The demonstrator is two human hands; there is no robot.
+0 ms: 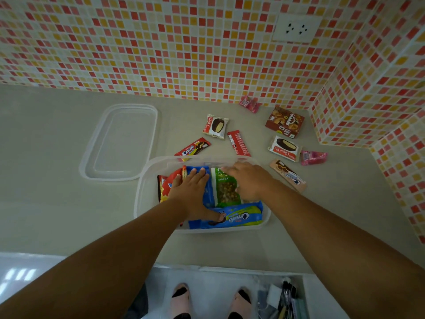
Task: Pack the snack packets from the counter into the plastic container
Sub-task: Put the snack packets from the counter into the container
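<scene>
In the head view, the plastic container [140,192] is seen on the counter [57,180], long axis left-right. Flat on the blue packet [236,217] the left hand [190,192] is pressed, fingers straight; the right hand [248,180] is laid open-fingered on the green snack packet [226,189].

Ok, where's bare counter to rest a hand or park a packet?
Bare: left of the lid, and the strip between the container and the counter's near edge. Crowded: right of the lid to the corner, from the Choco Pie to the brown box.
</scene>
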